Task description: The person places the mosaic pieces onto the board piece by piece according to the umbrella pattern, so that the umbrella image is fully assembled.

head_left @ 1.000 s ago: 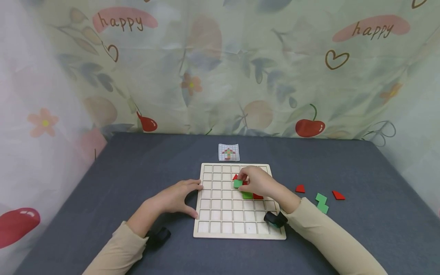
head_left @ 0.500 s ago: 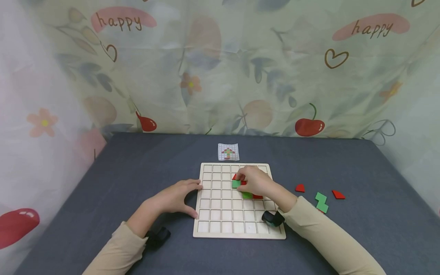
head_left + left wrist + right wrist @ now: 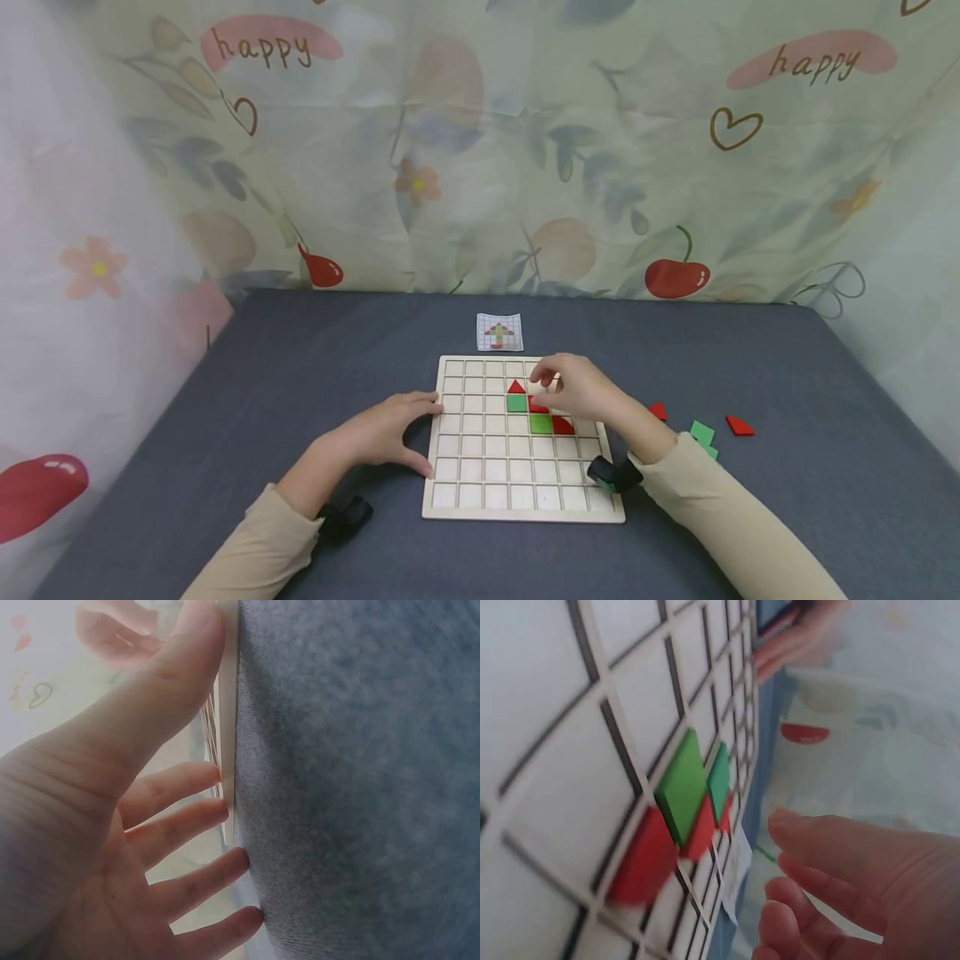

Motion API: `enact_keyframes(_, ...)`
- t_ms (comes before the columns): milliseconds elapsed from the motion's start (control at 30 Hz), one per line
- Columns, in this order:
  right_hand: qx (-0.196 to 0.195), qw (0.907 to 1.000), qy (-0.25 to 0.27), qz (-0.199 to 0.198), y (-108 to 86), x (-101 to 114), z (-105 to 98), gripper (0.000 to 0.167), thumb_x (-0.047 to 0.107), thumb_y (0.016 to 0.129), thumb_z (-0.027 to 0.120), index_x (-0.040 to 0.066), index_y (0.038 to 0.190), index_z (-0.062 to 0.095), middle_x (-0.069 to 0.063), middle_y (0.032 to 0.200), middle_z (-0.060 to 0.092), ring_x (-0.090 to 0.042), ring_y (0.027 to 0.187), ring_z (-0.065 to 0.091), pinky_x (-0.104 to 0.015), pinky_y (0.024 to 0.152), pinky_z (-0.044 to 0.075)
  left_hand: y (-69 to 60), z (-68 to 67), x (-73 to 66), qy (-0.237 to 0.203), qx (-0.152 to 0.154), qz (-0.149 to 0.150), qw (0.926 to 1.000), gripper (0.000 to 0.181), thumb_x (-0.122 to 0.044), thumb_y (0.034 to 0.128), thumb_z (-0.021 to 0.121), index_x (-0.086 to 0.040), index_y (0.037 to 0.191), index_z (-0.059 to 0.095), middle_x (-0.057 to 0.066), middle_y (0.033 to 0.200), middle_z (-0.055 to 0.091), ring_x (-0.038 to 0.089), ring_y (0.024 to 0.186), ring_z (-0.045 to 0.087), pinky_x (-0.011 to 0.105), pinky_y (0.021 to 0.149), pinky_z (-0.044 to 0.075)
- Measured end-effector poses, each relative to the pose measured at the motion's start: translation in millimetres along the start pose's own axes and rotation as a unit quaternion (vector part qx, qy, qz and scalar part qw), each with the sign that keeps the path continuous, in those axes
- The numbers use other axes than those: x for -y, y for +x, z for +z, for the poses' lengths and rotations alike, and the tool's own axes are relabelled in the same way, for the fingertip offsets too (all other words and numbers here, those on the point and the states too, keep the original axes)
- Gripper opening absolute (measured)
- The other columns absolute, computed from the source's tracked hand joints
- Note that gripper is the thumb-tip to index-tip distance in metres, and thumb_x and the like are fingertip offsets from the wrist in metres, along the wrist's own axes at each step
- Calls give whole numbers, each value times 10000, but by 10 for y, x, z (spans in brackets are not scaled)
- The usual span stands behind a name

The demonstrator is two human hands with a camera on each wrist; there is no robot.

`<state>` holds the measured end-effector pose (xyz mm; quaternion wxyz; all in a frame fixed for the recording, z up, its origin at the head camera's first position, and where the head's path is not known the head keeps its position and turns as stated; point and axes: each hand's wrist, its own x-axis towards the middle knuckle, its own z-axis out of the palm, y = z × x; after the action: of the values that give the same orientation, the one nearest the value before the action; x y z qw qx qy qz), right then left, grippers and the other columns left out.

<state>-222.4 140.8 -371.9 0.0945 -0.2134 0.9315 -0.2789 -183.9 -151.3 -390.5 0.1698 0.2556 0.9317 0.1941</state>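
My left hand [image 3: 384,429] rests at the left edge of the pale wooden grid board [image 3: 471,472]. In the left wrist view, its thumb and fingers are spread along that edge. My right hand [image 3: 581,390] hovers over the board's upper right, fingers loosely bent, nothing between them in the right wrist view. Just left of it lie a red triangle [image 3: 515,387] and a green square [image 3: 517,403] below it. A red piece [image 3: 537,405] is partly hidden by the thumb. Diagonally below sit a lighter green square [image 3: 541,424] and a red curved-edge piece [image 3: 563,426].
Behind the board lies a small card [image 3: 499,333] printed with a coloured grid figure. On the dark cloth right of the board are red pieces [image 3: 740,426] and green squares [image 3: 702,432], some partly covered by the right forearm. A patterned curtain [image 3: 480,167] stands behind the table.
My right hand has let go of the green square, which now lies in a cell under the red triangle, and has moved right and slightly up. The left hand has stayed in place.
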Motion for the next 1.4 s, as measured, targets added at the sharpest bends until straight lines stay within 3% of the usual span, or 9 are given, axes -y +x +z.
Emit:
enact_keyframes(267, -192, 9998, 20, 75, -236, -362, -290, 261, 156, 806, 717, 20, 1017, 646, -58, 828, 610, -150, 670, 501, -241, 589, 429, -6, -6, -5, -7, -26, 39, 10000, 846, -420, 675, 807, -66, 1364, 468, 135, 1473, 382, 326, 1370, 337, 482, 1101, 310)
enact_keyframes(533, 232, 9991, 54, 362, -515, -680, -469, 271, 225, 811, 718, 32, 985, 643, -21, 816, 593, -144, 643, 496, -231, 576, 430, -9, -13, -11, 24, -11, -7, 10000, 848, -424, 676, 804, -65, 1366, 464, 136, 1479, 374, 326, 1372, 333, 481, 1102, 308)
enact_keyframes(833, 562, 9972, 268, 404, -728, -887, -458, 321, 312, 766, 758, 64, 936, 646, -1, 799, 584, -68, 618, 493, -198, 580, 441, -12, -11, -20, -23, -5, -43, 10000, 839, -411, 679, 807, -71, 1366, 466, 124, 1483, 371, 316, 1375, 330, 472, 1107, 305)
enact_keyframes(967, 664, 9970, 329, 242, -778, -923, -428, 324, 310, 771, 751, 57, 936, 635, -7, 811, 587, -39, 609, 492, -200, 573, 446, -14, -9, -13, 18, -12, -31, 10000, 841, -412, 679, 807, -66, 1365, 465, 132, 1481, 371, 323, 1373, 331, 477, 1103, 308)
enact_keyframes(1167, 534, 9981, 279, 95, -797, -930, -376, 348, 315, 746, 770, 55, 924, 621, -19, 810, 581, -21, 592, 481, -196, 572, 435, -21, -14, -11, 3, -25, -43, 10000, 837, -404, 678, 809, -66, 1364, 467, 133, 1480, 373, 327, 1373, 330, 480, 1105, 304)
enact_keyframes(1400, 397, 9990, 113, 192, -787, -913, -316, 337, 300, 730, 785, 75, 902, 603, 8, 767, 563, -20, 588, 472, -195, 571, 431, -13, -5, -12, -33, -19, -29, 10000, 837, -406, 682, 806, -67, 1367, 465, 129, 1484, 368, 321, 1376, 327, 473, 1107, 304)
